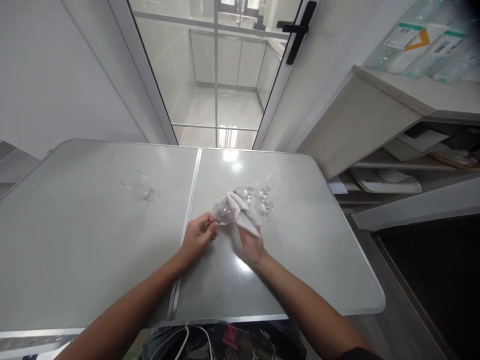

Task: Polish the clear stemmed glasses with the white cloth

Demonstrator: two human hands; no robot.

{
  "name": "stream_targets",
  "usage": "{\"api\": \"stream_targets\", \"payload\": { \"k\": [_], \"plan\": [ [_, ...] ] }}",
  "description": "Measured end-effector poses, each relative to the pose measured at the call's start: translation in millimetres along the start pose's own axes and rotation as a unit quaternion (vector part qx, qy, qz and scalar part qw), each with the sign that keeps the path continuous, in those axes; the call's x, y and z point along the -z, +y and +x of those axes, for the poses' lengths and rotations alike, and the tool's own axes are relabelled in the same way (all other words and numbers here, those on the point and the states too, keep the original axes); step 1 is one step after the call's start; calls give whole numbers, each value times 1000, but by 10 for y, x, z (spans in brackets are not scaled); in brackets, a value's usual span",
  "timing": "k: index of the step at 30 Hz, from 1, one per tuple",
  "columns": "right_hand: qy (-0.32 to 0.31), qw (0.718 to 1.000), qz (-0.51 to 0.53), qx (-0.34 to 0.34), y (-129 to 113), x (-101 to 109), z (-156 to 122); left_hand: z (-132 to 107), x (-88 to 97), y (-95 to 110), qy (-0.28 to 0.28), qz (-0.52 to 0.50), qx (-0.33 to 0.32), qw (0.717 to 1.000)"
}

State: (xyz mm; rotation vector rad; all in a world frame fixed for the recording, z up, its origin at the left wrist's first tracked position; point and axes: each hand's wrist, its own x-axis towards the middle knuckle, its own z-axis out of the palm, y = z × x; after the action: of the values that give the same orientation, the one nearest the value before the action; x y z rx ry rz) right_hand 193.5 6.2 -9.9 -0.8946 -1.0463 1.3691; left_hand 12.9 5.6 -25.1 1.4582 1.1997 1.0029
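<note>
Above the middle of the table, my left hand (200, 231) is closed round the stem end of a clear stemmed glass (224, 212), which lies tilted to the right. My right hand (252, 242) grips a white cloth (242, 212) and presses it against the bowl of that glass; the cloth hides most of its fingers. Just beyond my right hand stand several clear stemmed glasses, among them a near one (266, 208) and one by the cloth (248, 193). Away to the left is another clear stemmed glass (152, 194). Their thin bowls are hard to make out.
The pale grey table (93, 260) has a metal seam (191, 195) running across it. Behind its far edge is a glass door (215, 75) with a black handle (298, 30). At the right stands a shelf unit (393, 95) with plastic bottles (431, 50) on top.
</note>
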Motion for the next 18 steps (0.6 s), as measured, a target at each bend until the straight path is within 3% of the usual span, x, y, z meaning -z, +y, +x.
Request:
{"api": "stream_targets", "payload": {
  "k": [2,4,7,9,12,14,18],
  "plan": [
    [-69,972,-188,126,-22,35,-11,1,-20,-9,-16,-53,34,998],
    [-133,890,-362,241,-54,59,-2,-2,-39,-23,-9,-76,46,996],
    [-188,797,-490,298,-92,56,24,-4,-47,-36,29,-72,34,996],
    [-224,768,-521,297,-98,44,33,3,-34,-28,43,-61,22,997],
    [-292,753,-512,292,-88,37,31,20,-8,-1,38,-65,19,997],
    [-290,764,-495,294,-83,42,26,22,1,15,35,-68,14,997],
    [-130,850,-433,269,-95,51,20,-16,-1,36,25,0,-23,999]
  ]
}}
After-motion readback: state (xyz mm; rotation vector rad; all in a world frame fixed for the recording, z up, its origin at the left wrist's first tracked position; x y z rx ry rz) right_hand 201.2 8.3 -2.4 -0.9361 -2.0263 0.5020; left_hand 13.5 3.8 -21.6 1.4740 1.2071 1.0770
